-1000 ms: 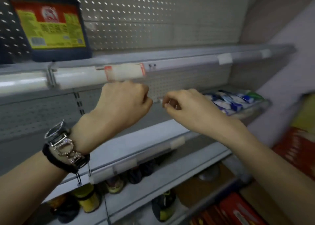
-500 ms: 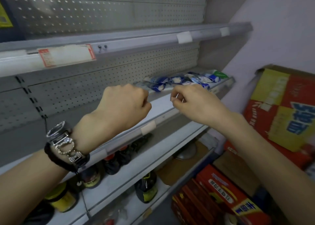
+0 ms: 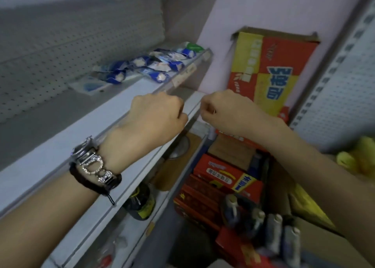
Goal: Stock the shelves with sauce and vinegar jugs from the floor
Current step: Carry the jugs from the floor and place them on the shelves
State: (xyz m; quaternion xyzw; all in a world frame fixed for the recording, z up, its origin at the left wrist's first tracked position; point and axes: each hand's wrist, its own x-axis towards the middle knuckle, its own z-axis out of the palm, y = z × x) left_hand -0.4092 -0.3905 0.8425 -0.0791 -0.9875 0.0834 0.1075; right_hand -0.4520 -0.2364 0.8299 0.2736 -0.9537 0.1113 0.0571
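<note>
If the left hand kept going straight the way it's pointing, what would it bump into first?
Probably the front rail of the shelf holding blue packets; depth is unclear, so the left hand might pass under it.

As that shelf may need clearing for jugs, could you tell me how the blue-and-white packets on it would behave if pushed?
The blue-and-white packets look like glossy film pouches, so probably light and floppy. They lie loose and overlapping on the shelf, so a push would likely slide them together. Those near the front edge might fall.
</note>
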